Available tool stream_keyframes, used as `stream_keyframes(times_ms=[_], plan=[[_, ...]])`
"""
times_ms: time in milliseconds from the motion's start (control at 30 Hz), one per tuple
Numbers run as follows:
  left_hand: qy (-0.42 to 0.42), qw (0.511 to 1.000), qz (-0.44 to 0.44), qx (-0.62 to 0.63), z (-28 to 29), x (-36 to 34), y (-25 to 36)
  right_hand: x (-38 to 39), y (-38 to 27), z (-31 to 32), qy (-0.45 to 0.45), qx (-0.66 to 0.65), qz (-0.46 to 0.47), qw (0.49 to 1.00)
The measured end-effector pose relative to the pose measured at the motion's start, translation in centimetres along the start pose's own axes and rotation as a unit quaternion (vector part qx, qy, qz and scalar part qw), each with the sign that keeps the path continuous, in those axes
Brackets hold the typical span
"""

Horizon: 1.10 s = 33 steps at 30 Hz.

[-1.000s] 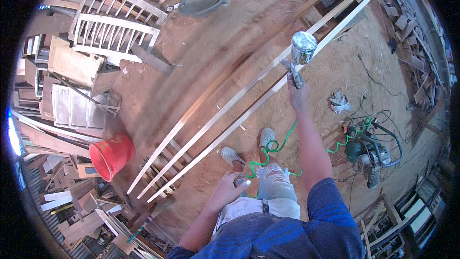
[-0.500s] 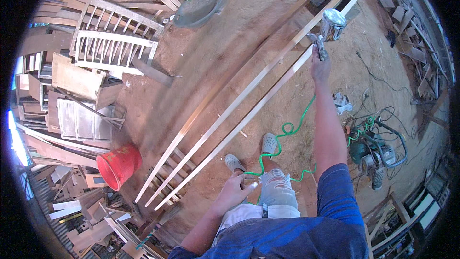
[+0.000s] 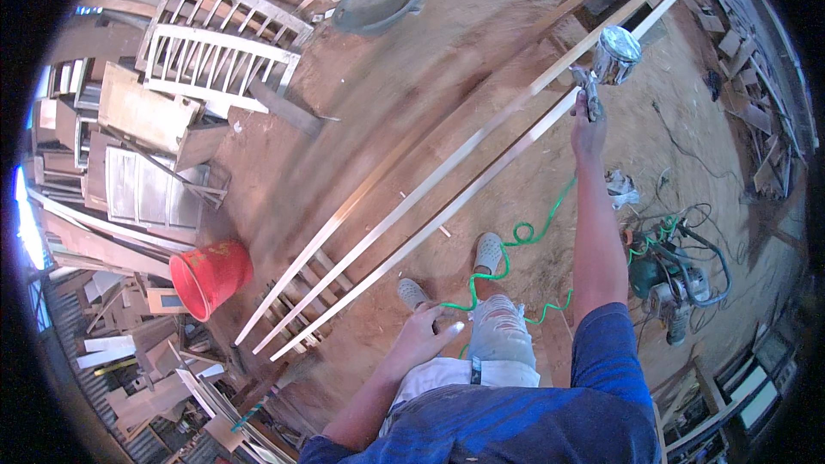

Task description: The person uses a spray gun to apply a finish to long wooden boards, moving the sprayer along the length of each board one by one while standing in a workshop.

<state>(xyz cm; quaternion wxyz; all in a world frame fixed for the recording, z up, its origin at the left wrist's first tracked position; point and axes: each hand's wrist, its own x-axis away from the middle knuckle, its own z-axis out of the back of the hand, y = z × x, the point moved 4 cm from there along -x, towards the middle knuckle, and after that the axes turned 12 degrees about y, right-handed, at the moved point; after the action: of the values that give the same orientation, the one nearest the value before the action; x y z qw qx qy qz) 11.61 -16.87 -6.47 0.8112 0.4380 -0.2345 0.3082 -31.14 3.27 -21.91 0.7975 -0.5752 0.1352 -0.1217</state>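
My right hand point(image 3: 589, 131) is closed around a spray gun point(image 3: 587, 90), held out at arm's length toward the far right. The gun's round silvery cup point(image 3: 616, 58) is smeared with paint. Right beside the gun runs the nearest of three long wooden strips point(image 3: 447, 224), which looks whitish. The middle strip point(image 3: 418, 191) is pale too, and the farthest point(image 3: 361, 187) is browner. A green coiled air hose point(image 3: 551, 217) trails below the right hand and past my legs. Near my waist, my left hand point(image 3: 418, 341) has curled fingers where the hose point(image 3: 461, 305) meets them.
Near ends of the strips rest on a slatted wooden stand point(image 3: 322, 283). A red bucket point(image 3: 225, 266) lies tipped at left, before stacked boards and slatted frames point(image 3: 219, 60). At right a compressor point(image 3: 666, 283) sits among cables. A basin-like thing point(image 3: 374, 9) is at the back.
The view has shifted slightly, so the strips and bucket sit differently in it. My right hand has moved the spray gun a little to the right in the picture. My left hand stays near my waist.
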Motion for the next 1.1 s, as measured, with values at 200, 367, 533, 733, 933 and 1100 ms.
stream_keyframes(times_ms=[200,367,533,733,933,1100], plan=[[-0.012,0.999,0.043,0.001,1.2,2.0,-4.5,7.5,0.7,-0.7,-0.044,0.014,-0.014,0.999],[-0.006,0.998,0.067,0.019,2.9,4.9,-10.3,16.3,-0.3,-1.6,-0.083,0.078,-0.046,0.992],[0.041,0.998,0.010,0.039,4.9,8.5,-18.1,26.6,-2.3,-3.8,-0.117,0.074,-0.017,0.990],[0.046,0.997,0.041,0.047,10.0,13.6,-25.2,38.9,-2.7,-5.9,-0.175,0.079,-0.025,0.981],[0.054,0.994,0.063,0.075,13.2,17.8,-33.2,51.1,-2.6,-8.7,-0.187,0.075,0.008,0.980],[0.087,0.991,0.048,0.087,14.6,21.1,-39.2,60.8,-6.3,-10.4,-0.253,0.061,-0.051,0.964]])
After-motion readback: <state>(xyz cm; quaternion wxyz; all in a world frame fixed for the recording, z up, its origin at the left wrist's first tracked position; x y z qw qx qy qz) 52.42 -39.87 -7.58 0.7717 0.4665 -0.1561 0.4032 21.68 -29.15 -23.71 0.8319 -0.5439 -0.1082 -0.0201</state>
